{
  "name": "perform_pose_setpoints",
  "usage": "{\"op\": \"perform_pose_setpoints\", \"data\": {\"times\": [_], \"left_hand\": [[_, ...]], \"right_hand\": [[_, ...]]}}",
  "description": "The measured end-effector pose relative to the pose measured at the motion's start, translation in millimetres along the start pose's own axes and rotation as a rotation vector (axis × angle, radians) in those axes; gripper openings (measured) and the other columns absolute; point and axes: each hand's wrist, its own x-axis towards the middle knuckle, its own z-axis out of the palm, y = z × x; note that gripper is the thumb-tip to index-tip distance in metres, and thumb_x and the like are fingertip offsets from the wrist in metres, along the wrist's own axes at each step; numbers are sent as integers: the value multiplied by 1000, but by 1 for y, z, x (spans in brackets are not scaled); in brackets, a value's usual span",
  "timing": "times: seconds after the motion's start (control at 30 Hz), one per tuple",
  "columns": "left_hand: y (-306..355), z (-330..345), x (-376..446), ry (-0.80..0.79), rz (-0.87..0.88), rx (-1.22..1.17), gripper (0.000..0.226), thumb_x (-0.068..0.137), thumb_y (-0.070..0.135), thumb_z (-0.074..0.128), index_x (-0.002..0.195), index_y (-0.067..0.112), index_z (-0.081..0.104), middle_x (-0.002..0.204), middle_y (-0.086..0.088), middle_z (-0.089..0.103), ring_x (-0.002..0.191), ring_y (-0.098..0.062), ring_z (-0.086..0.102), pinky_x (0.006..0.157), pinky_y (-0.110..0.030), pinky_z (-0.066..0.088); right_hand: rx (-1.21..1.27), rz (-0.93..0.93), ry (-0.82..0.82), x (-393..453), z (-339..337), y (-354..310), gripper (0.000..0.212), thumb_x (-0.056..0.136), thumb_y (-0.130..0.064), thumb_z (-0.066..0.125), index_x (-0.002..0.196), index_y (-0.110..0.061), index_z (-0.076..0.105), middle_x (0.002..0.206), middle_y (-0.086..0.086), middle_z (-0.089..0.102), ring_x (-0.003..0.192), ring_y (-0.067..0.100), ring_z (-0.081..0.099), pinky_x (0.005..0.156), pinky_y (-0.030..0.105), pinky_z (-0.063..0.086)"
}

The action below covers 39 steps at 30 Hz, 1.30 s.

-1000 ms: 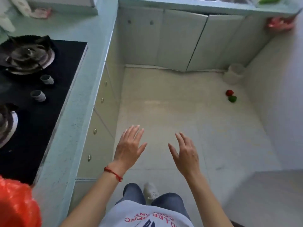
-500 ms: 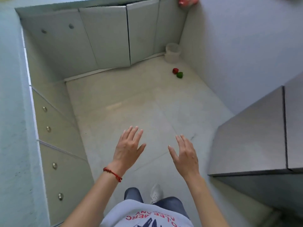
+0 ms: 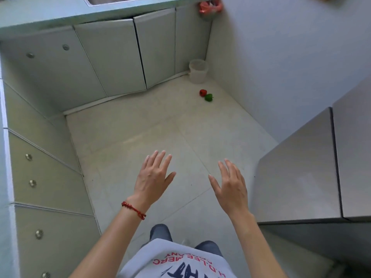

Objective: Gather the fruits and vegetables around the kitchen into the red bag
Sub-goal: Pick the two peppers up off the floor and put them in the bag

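Observation:
A red pepper [image 3: 203, 92] and a green pepper [image 3: 208, 97] lie side by side on the floor near the far right corner. My left hand [image 3: 153, 177] and my right hand [image 3: 230, 186] hover over the floor in front of me, fingers spread, holding nothing. Both are well short of the peppers. A red plastic bag [image 3: 209, 7] hangs at the counter's far right end, against the wall; the red bag from the hob side is out of view.
A white bucket [image 3: 197, 70] stands in the corner just behind the peppers. Cabinet doors [image 3: 112, 57] run along the far side and drawers [image 3: 40, 177] down the left. A grey steel unit [image 3: 313, 167] juts in from the right.
My view has swung right: the hob and the orange-red bag at lower left have left the frame, and the steel unit has come in. Both hands stay open in the same pose.

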Motion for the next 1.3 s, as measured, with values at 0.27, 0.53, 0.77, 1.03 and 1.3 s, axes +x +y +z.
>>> {"op": "perform_pose_setpoints", "data": {"times": [0.27, 0.53, 0.77, 1.03, 1.3], "left_hand": [[4, -8, 69, -17, 13, 19, 68, 91, 55, 22, 118, 4, 58, 118, -19, 63, 112, -38, 58, 92, -53, 44], [-35, -20, 203, -5, 76, 25, 73, 93, 54, 12, 119, 4, 58, 121, -19, 62, 114, -38, 57, 95, -53, 43], [-83, -39, 330, -23, 125, 37, 72, 93, 55, 13, 121, 5, 57, 122, -19, 61, 116, -38, 55, 96, -53, 43], [-88, -38, 456, -59, 151, 10, 74, 93, 56, 11, 122, 5, 55, 124, -19, 59, 118, -38, 54, 98, -54, 41], [-59, -21, 609, -46, 133, 7, 72, 92, 56, 13, 123, 5, 55, 125, -19, 59, 119, -38, 53, 98, -53, 40]], "right_hand": [[-48, -35, -10, 70, -12, 14, 70, 94, -54, 12, 121, -6, 56, 124, 19, 58, 115, 33, 56, 93, 40, 46], [-103, -10, 38, 191, -1, 3, 65, 95, -51, 14, 121, -8, 55, 124, 16, 58, 114, 30, 56, 97, 34, 36], [-88, 36, 76, 316, -2, -21, 64, 95, -52, 17, 122, -8, 54, 125, 16, 58, 116, 30, 53, 99, 33, 32], [-47, 85, 78, 426, -8, -2, 66, 93, -56, 18, 125, -9, 53, 128, 15, 56, 119, 28, 51, 101, 32, 34], [-35, 93, 50, 570, -17, 69, 70, 92, -58, 17, 126, -9, 53, 130, 15, 55, 120, 29, 51, 98, 39, 41]]}}
